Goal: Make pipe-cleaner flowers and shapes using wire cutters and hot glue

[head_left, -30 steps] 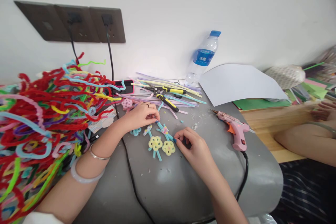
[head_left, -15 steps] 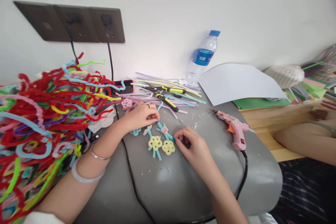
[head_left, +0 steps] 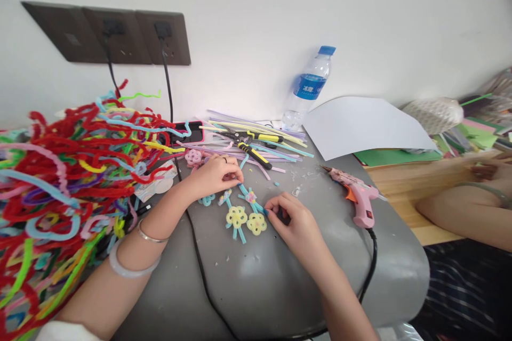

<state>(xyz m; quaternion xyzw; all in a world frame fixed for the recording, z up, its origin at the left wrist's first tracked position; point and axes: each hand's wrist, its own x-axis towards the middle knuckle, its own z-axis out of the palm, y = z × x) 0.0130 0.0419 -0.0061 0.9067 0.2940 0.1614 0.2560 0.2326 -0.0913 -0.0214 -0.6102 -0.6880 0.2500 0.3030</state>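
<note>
My left hand rests curled on the grey table, its fingertips pinching the upper end of a blue pipe-cleaner stem. My right hand is curled too, pinching the lower end of that blue stem beside two yellow pipe-cleaner flowers. A small pink-and-blue flower piece lies between my hands. A pale blue loop sits under my left wrist.
A big tangle of coloured pipe cleaners fills the left. Straight pastel stems and yellow-handled pliers lie behind my hands. A pink glue gun lies right, with a water bottle, white paper and another person's arm.
</note>
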